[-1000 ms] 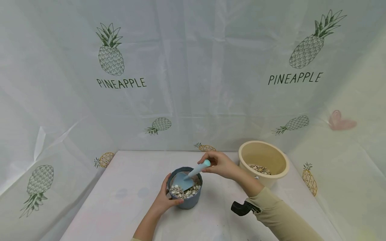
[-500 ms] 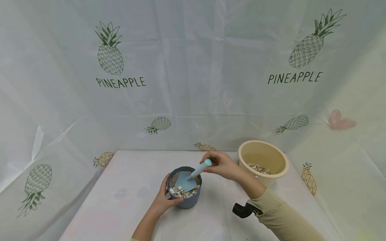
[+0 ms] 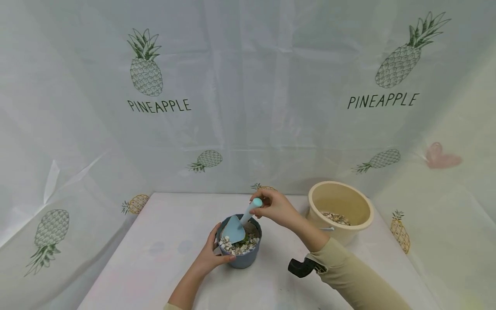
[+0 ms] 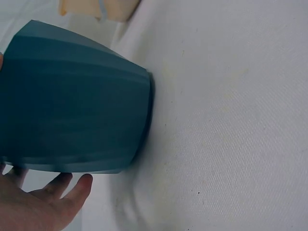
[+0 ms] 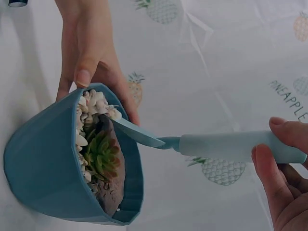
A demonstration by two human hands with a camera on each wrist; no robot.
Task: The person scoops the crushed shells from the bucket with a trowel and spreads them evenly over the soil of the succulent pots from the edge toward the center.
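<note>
A blue flower pot (image 3: 242, 261) stands upright on the table. In the right wrist view it holds a small green succulent (image 5: 102, 155), pale pebbles (image 5: 95, 103) along one side and brown soil (image 5: 111, 195). My left hand (image 3: 208, 258) grips the pot, with the thumb at the near rim and the fingers round its left side. My right hand (image 3: 276, 209) pinches the handle of a light-blue hand trowel (image 3: 234, 230) between thumb and fingers. The trowel's blade lies inside the pot, its tip against the pebbles. In the left wrist view the pot's wall (image 4: 77, 101) hides its contents.
A cream bucket (image 3: 342, 199) with a layer of pebbles (image 3: 336, 218) in its bottom stands at the back right, near my right forearm. White pineapple-printed sheeting (image 3: 248, 107) encloses the table (image 3: 162, 267) at the back and both sides.
The trowel's blade has shifted to the left side of the pot and its handle has swung up and left with my right hand. Green leaves now show. My left hand keeps its hold.
</note>
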